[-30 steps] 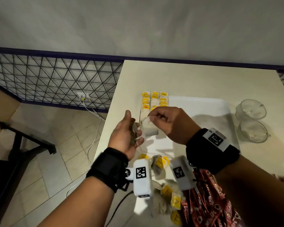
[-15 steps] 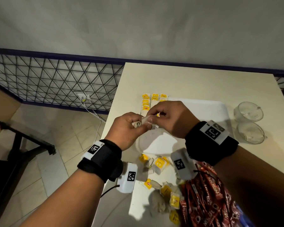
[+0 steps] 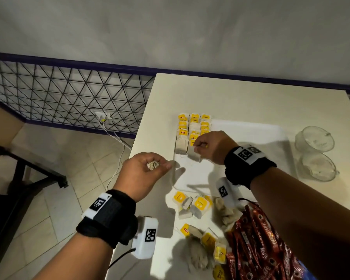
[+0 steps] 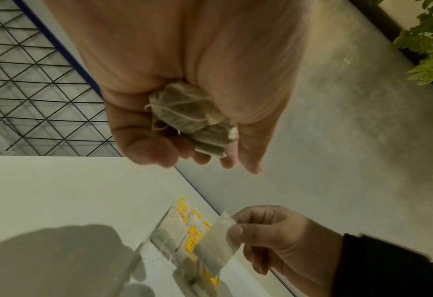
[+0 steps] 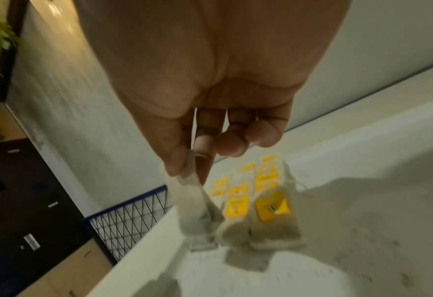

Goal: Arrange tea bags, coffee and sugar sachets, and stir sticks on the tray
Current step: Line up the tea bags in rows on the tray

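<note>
My left hand (image 3: 157,166) hovers over the table's left edge and grips a crumpled bundle of tea bags (image 4: 190,116) in its curled fingers. My right hand (image 3: 197,146) pinches one tea bag (image 5: 192,193) by its top edge between thumb and forefinger. It holds the bag low over the left part of the white tray (image 3: 251,138), at the near end of the rows of tea bags with yellow tags (image 3: 194,126). The held tea bag (image 4: 215,245) hangs just above those rows. No sugar sachets or stir sticks are in view.
Loose tea bags (image 3: 190,203) lie on the table in front of the tray. A heap of red coffee sachets (image 3: 257,249) sits at the near right. Two glass cups (image 3: 313,138) stand right of the tray. A wire fence and floor lie beyond the table's left edge.
The hands were together over the tray's front. They have parted: the right carried one tea bag forward to the rows, and the left drew back left with the bundle.
</note>
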